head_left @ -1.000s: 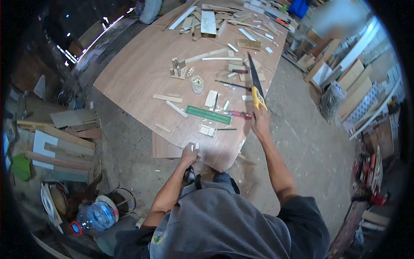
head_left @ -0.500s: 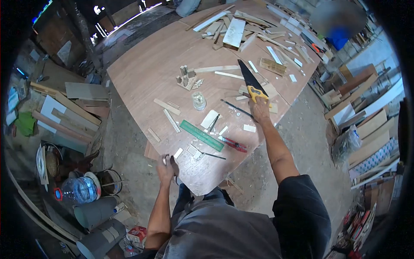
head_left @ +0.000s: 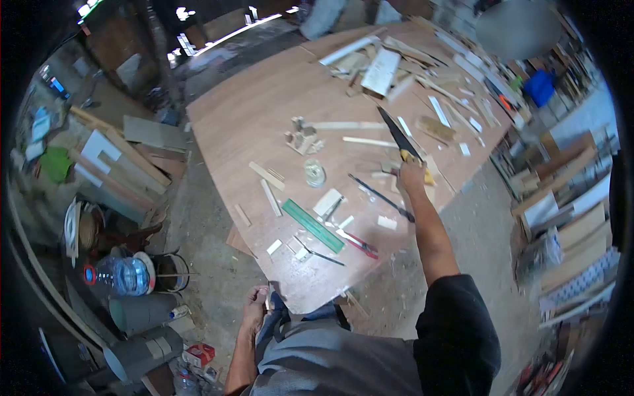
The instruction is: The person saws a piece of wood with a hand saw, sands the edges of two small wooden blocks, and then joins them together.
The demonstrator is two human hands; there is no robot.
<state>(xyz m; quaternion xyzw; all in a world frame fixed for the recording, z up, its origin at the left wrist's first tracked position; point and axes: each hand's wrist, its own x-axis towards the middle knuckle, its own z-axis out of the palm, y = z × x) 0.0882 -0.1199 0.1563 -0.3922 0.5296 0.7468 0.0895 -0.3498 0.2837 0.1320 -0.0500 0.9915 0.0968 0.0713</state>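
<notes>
My right hand is closed round the yellow handle of a handsaw, whose dark blade points away across the table. Beside it lie small wood pieces and a thin dark rod. My left hand is down by the near table corner, close to my body. Its fingers are curled round something small and pale that I cannot make out. Between the hands are a green ruler, red-handled pliers, a clear jar and a small white block.
The wooden table carries a heap of offcuts at its far end and a small wooden model. Boards lean at the left, near a large water bottle. More planks stand along the right.
The view has shifted, so the table sits lower and farther right. My left hand has drawn back from the table edge toward my body. My right hand still holds the handsaw.
</notes>
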